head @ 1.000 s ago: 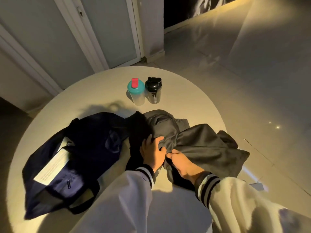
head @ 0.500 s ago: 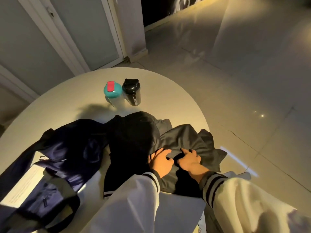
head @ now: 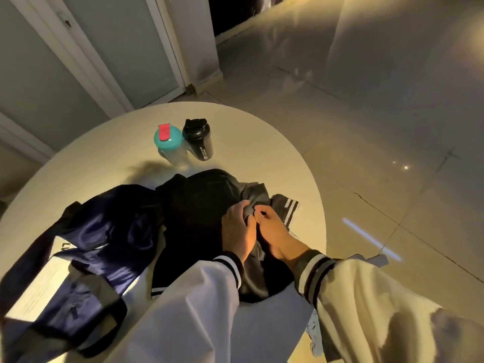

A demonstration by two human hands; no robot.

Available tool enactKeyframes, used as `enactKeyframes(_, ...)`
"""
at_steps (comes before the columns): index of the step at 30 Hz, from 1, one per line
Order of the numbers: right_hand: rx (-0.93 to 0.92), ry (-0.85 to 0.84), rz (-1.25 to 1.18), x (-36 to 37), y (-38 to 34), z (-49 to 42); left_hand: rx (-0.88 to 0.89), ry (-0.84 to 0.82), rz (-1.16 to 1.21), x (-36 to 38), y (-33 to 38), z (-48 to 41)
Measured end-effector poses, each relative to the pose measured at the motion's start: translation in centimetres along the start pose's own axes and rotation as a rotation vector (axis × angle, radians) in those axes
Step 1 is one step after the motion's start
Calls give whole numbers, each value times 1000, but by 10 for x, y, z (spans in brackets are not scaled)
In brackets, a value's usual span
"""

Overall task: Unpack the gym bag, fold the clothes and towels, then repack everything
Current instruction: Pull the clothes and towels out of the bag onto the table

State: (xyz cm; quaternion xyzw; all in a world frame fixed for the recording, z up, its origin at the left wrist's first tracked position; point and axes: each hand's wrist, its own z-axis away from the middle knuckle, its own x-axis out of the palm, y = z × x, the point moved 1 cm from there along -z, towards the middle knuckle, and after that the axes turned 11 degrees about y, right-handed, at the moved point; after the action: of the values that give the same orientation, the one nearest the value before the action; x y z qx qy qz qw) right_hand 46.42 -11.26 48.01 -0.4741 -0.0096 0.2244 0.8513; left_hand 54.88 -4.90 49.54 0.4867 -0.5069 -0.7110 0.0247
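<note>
A navy gym bag (head: 104,239) lies open and slumped on the left of the round white table (head: 117,142). Beside it a black garment (head: 199,210) is heaped in the middle, with a dark grey garment with white stripes (head: 284,205) to its right. My left hand (head: 237,229) grips a fold of the grey cloth where the two garments meet. My right hand (head: 272,229) pinches the same cloth just to the right, fingers curled. Both wrists wear white sleeves with striped cuffs.
A clear bottle with a teal lid and red cap (head: 169,142) and a black shaker bottle (head: 199,140) stand together at the table's far side. A white paper (head: 39,289) lies under the bag. Tiled floor (head: 392,113) lies to the right, doors behind.
The grey garment has been gathered in from its spread over the right edge into a smaller bunch. Both hands moved forward and closer together on it.
</note>
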Motion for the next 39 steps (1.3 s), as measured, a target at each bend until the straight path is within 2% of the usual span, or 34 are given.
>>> enactKeyframes(2,-41,132,97,-25,10,1,87,-40,-70,10,12,6)
enactKeyframes(5,-89,305,92,-81,31,9,202,-68,-40,40,42,30)
enactKeyframes(8,-19,429,62,-142,63,22,250,-250,-103,91,72,70)
enactKeyframes(15,172,593,-3,-263,188,41,103,-700,-126,228,82,171)
enactKeyframes(20,243,697,-106,-322,287,34,155,-848,-211,317,69,229)
enactKeyframes(23,261,724,-142,-349,348,12,91,-873,-206,384,48,254)
enactKeyframes(28,258,762,-94,-383,461,-39,115,-928,-233,494,-18,284)
enactKeyframes(34,281,788,-100,-385,613,-113,68,-1010,-307,621,-119,298)
enactKeyframes(39,407,762,-26,-386,714,-168,-60,-1076,-421,708,-194,295)
